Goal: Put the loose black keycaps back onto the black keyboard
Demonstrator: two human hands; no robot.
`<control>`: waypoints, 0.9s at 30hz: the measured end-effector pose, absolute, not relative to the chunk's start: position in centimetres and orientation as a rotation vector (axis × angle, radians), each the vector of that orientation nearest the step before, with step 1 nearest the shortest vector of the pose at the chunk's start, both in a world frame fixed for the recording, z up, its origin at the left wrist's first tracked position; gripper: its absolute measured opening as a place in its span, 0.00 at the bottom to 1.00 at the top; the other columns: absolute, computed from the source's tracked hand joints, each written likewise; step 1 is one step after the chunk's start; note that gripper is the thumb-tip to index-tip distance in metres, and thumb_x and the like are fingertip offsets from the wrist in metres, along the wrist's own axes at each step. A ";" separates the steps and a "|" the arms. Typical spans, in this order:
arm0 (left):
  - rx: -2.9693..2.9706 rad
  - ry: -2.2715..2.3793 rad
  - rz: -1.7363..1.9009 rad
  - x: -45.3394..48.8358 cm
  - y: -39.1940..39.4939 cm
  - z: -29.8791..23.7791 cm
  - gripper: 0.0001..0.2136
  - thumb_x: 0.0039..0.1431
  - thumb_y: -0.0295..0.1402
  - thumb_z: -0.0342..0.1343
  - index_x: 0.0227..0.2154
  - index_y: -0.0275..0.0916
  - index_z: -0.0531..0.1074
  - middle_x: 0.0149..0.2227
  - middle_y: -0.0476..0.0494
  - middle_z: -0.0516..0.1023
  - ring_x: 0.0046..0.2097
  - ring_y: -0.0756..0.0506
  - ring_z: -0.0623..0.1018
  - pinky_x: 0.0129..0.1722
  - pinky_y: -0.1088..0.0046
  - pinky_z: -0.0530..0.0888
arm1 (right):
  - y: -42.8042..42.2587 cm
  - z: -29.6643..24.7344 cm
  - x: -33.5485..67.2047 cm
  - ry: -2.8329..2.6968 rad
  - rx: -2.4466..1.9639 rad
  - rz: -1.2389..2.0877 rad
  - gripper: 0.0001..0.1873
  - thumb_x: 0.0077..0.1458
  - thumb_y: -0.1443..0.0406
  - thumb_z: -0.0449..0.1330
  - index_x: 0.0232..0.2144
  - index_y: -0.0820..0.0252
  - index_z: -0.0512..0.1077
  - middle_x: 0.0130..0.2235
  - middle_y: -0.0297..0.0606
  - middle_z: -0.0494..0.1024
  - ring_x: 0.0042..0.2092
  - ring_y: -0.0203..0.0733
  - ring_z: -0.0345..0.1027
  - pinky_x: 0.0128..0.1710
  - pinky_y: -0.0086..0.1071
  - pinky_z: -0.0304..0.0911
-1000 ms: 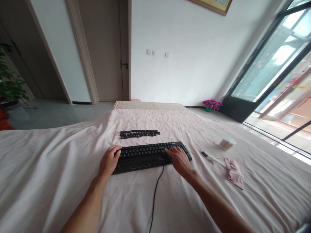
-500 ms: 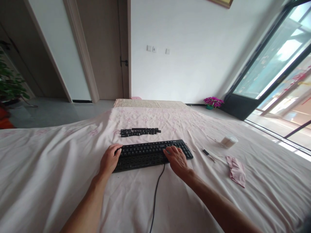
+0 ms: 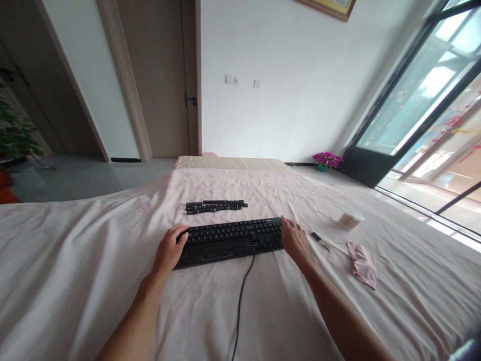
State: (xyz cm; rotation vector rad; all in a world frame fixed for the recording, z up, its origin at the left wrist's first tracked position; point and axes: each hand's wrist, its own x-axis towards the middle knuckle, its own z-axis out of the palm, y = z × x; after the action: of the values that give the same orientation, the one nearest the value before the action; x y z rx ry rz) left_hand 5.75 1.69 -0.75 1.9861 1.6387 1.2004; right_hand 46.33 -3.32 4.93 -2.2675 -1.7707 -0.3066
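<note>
A black keyboard [image 3: 229, 234] lies on the pale cloth in front of me, its lower rows bare of keycaps on the left and middle. My left hand [image 3: 170, 249] grips its left end, thumb over the top edge. Around the right end, my right hand [image 3: 295, 241] is closed, covering part of the number pad; its fingertips at the far corner are partly hidden. Beyond the keyboard, loose black keycaps [image 3: 216, 206] are laid out in rows. A black cable [image 3: 240, 301] runs from the keyboard's near edge towards me.
To the right lie a small dark-bristled brush [image 3: 320, 241], a folded pink cloth [image 3: 363, 265] and a clear round tub of cotton swabs [image 3: 351, 219]. Wrinkled flowered fabric [image 3: 112, 250] covers the surface. Purple flowers [image 3: 326, 160] stand by the far wall.
My right hand has moved right, from over the keys to the keyboard's right end. My left hand stays at the left end. The view has tilted slightly upward.
</note>
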 end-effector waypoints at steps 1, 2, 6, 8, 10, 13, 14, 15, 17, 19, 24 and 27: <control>1.980 1.630 1.201 5.8 1.7 -0.8 0.17 0.59 0.40 0.47 0.45 0.41 0.73 0.53 0.42 0.72 0.56 0.43 0.70 0.59 0.63 0.64 | -3.1 4.7 46.8 -1.738 -2.309 -0.254 0.24 0.63 0.65 0.44 0.60 0.59 0.60 0.52 0.47 0.73 0.49 0.49 0.66 0.46 0.38 0.56; 1.975 1.621 1.202 5.9 1.7 -0.8 0.17 0.59 0.41 0.47 0.46 0.41 0.73 0.54 0.41 0.71 0.56 0.43 0.70 0.59 0.63 0.63 | -2.9 4.5 47.1 -1.723 -2.331 -0.199 0.24 0.63 0.64 0.43 0.60 0.60 0.59 0.50 0.48 0.74 0.49 0.49 0.67 0.45 0.37 0.57; 1.951 1.588 1.247 6.3 1.7 -0.8 0.18 0.60 0.42 0.46 0.48 0.40 0.72 0.55 0.41 0.70 0.58 0.43 0.68 0.60 0.62 0.62 | -2.2 3.7 47.5 -1.648 -2.325 -0.068 0.25 0.64 0.64 0.42 0.61 0.62 0.58 0.50 0.48 0.74 0.51 0.47 0.67 0.48 0.35 0.57; 1.935 1.573 1.283 6.5 1.7 -0.8 0.18 0.61 0.42 0.46 0.48 0.40 0.72 0.55 0.41 0.70 0.58 0.43 0.68 0.60 0.62 0.62 | -1.8 3.6 47.6 -1.552 -2.334 -0.011 0.25 0.63 0.63 0.42 0.61 0.62 0.59 0.51 0.48 0.74 0.52 0.47 0.66 0.50 0.35 0.57; 1.913 1.565 1.314 6.7 2.0 -0.8 0.19 0.61 0.42 0.46 0.49 0.41 0.72 0.56 0.41 0.69 0.58 0.43 0.67 0.61 0.62 0.61 | -1.3 3.5 47.9 -1.469 -2.330 0.044 0.26 0.63 0.62 0.42 0.61 0.62 0.59 0.51 0.48 0.73 0.53 0.47 0.66 0.51 0.36 0.57; 1.882 1.553 1.358 7.0 2.5 -0.8 0.19 0.61 0.43 0.46 0.49 0.42 0.72 0.57 0.42 0.69 0.59 0.43 0.67 0.61 0.62 0.60 | -0.3 3.5 48.4 -1.424 -2.299 0.074 0.26 0.63 0.63 0.41 0.61 0.62 0.59 0.52 0.48 0.73 0.54 0.47 0.65 0.52 0.36 0.57; 1.872 1.546 1.367 7.1 2.7 -0.9 0.19 0.61 0.43 0.46 0.49 0.42 0.72 0.57 0.42 0.69 0.59 0.43 0.67 0.61 0.62 0.60 | 0.1 3.4 48.5 -1.420 -2.293 0.076 0.26 0.62 0.63 0.41 0.61 0.63 0.59 0.52 0.47 0.72 0.54 0.47 0.65 0.52 0.36 0.58; 1.860 1.538 1.372 7.2 2.9 -0.9 0.19 0.61 0.43 0.46 0.49 0.42 0.72 0.57 0.42 0.69 0.59 0.42 0.66 0.61 0.62 0.60 | 0.4 3.4 48.6 -1.416 -2.292 0.077 0.27 0.62 0.63 0.41 0.61 0.63 0.59 0.53 0.47 0.72 0.54 0.47 0.65 0.52 0.36 0.58; 1.832 1.525 1.377 7.4 3.3 -0.9 0.19 0.62 0.43 0.45 0.50 0.42 0.72 0.57 0.41 0.68 0.59 0.42 0.66 0.61 0.62 0.60 | 0.8 3.5 48.8 -1.422 -2.296 0.087 0.27 0.61 0.64 0.42 0.60 0.63 0.60 0.53 0.46 0.72 0.55 0.47 0.65 0.51 0.36 0.58; 1.807 1.506 1.375 7.3 3.4 -0.9 0.19 0.62 0.43 0.45 0.50 0.41 0.72 0.57 0.41 0.68 0.60 0.43 0.65 0.62 0.62 0.59 | 1.1 3.7 48.9 -1.457 -2.301 0.110 0.27 0.60 0.65 0.43 0.60 0.61 0.61 0.53 0.44 0.72 0.54 0.47 0.65 0.51 0.36 0.59; 1.799 1.520 1.325 6.2 2.8 -0.7 0.19 0.61 0.40 0.46 0.51 0.40 0.70 0.57 0.41 0.69 0.60 0.43 0.66 0.61 0.64 0.60 | 0.8 5.1 47.2 -1.588 -2.310 -0.081 0.26 0.58 0.64 0.47 0.58 0.59 0.64 0.56 0.44 0.69 0.55 0.50 0.62 0.51 0.40 0.57; 1.758 1.634 1.261 5.3 1.8 -0.5 0.19 0.61 0.36 0.45 0.52 0.40 0.69 0.55 0.41 0.72 0.57 0.43 0.70 0.59 0.63 0.63 | 0.6 5.9 43.5 -1.751 -2.103 -0.301 0.22 0.59 0.66 0.48 0.55 0.53 0.68 0.56 0.39 0.69 0.55 0.50 0.58 0.52 0.41 0.54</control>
State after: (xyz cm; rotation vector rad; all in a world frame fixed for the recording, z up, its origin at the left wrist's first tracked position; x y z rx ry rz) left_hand 5.31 1.79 -0.46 1.7582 1.6337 1.2612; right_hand 43.47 0.57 5.87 -2.1033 -1.7513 -0.3008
